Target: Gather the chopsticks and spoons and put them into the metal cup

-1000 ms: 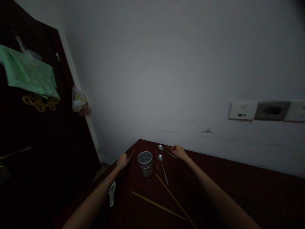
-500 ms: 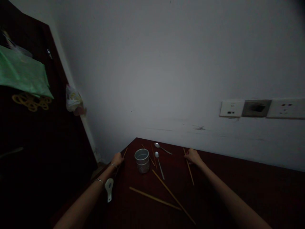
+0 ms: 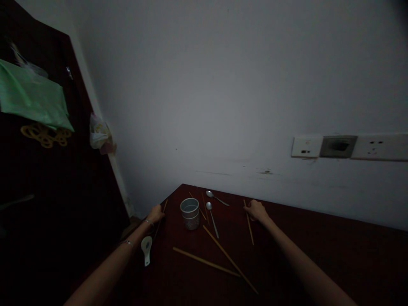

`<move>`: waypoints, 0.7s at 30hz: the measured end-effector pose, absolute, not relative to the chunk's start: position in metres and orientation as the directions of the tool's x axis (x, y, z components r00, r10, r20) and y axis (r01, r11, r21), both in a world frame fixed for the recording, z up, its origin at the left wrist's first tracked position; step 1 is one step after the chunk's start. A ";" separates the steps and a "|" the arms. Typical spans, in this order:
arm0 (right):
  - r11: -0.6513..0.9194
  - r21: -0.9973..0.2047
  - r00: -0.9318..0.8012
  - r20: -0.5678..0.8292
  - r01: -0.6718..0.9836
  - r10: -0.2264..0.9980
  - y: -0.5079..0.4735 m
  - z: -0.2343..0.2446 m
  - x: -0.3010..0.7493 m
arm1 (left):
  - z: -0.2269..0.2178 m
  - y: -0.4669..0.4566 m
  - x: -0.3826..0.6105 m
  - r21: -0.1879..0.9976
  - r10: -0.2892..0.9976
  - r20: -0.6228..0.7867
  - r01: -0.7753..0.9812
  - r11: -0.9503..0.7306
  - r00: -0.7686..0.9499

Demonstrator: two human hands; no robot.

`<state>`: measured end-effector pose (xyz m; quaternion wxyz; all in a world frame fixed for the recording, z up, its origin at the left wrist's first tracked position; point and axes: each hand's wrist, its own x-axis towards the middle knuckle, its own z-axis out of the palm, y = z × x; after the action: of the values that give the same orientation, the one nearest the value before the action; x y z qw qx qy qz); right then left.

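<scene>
My left hand (image 3: 156, 213) is closed around a thin wooden chopstick (image 3: 163, 207) at the left edge of the dark red table (image 3: 318, 250). My right hand (image 3: 256, 210) is closed on another chopstick (image 3: 249, 227) that runs toward me across the table. Between the hands stands a small grey metal cup (image 3: 190, 213). Two metal spoons (image 3: 212, 217) lie just right of the cup. Two longer chopsticks (image 3: 223, 255) lie crossed in front of it.
A white ceramic spoon (image 3: 146, 248) lies near the table's left edge by my left forearm. A dark wooden door (image 3: 47, 191) with a green bag (image 3: 32, 100) hanging on it stands at the left. Wall sockets (image 3: 347, 146) sit on the white wall at right.
My right hand has moved right, away from the spoons, taking a chopstick with it and laying it on the table. The left hand has stayed on its chopstick.
</scene>
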<state>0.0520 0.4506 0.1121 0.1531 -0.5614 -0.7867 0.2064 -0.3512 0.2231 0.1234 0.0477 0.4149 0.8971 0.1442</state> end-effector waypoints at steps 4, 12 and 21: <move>0.378 -0.434 -0.367 0.112 0.818 0.923 0.424 0.122 0.060 | 0.129 0.220 -0.344 0.246 0.769 0.025 0.750 0.615 -0.639; 0.637 -0.589 -0.799 -0.025 0.498 0.601 0.318 0.122 0.065 | 0.172 0.187 -0.284 -0.020 0.823 0.132 0.828 0.560 -0.553; 0.741 -0.422 -0.815 0.006 0.523 0.579 0.267 0.126 0.063 | 0.165 0.121 -0.159 -0.214 1.000 0.002 0.977 0.002 -0.002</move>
<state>0.0634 0.2670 0.1261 0.0685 -0.2962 -0.9304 0.2048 -0.1592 0.1209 0.1653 -0.0765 0.7023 0.7038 -0.0755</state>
